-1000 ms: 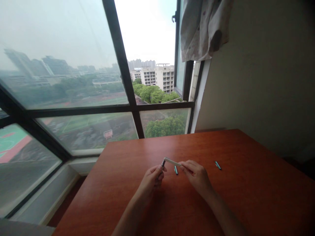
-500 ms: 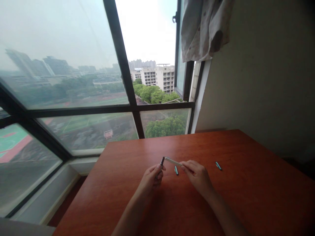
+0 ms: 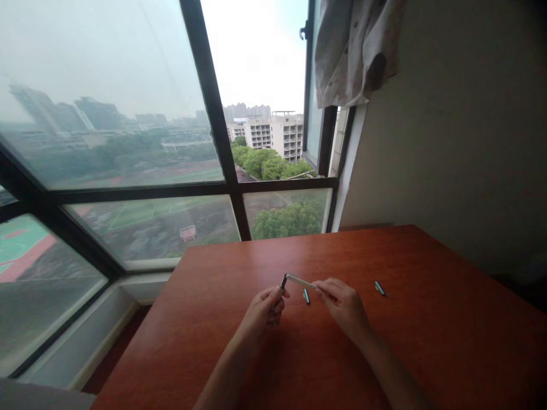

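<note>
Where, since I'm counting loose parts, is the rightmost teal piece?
In the head view, the rightmost teal piece lies on the red-brown table, right of the right hand and apart from it; a second teal piece lies just left of that hand.

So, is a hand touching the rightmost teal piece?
No, the small teal piece lies on the red-brown wooden table, apart from the right hand.

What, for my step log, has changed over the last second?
Nothing visibly changed. The left hand still pinches the dark tip at the end of the white pen held by the right hand. One teal piece lies between the hands, a second teal piece to the right, both on the table.
</note>
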Motion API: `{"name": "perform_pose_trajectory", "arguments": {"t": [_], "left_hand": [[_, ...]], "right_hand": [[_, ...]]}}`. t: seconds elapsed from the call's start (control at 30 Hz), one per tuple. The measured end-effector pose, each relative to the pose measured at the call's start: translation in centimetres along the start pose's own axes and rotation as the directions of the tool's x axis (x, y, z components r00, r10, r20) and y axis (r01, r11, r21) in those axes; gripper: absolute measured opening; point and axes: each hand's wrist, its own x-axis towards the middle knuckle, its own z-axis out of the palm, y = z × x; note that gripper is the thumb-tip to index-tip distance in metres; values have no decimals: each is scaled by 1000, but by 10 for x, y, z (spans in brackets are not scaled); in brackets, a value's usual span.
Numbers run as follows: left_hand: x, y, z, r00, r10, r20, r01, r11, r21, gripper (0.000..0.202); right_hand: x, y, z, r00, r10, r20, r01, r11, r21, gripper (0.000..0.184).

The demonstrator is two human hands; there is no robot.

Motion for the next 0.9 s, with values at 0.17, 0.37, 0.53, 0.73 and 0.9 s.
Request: {"name": "perform_pose_trajectory", "arguments": {"t": [0.17, 0.37, 0.53, 0.73, 0.9], "left_hand": [[0, -1, 1, 1000, -8, 9, 8, 999, 42, 41], [-1, 3, -2, 999, 34, -23, -33, 999, 21, 38], [-1, 7, -4, 997, 56, -44, -56, 998, 3, 37], [4, -2, -4, 993, 98, -66, -94, 994, 54, 40], [8, -6, -3, 989, 123, -78, -109, 981, 163, 45]], "right_hand": [[1, -1, 0, 1000, -20, -3, 20, 999, 24, 25], [1, 2, 0, 1000, 16, -14, -16, 999, 35, 24], [1, 6, 2, 999, 45, -11, -44, 998, 40, 24], [2, -8, -1, 998, 46, 52, -51, 994, 94, 22], [1, -15, -2, 993, 18, 116, -32, 992, 119, 23]]}}
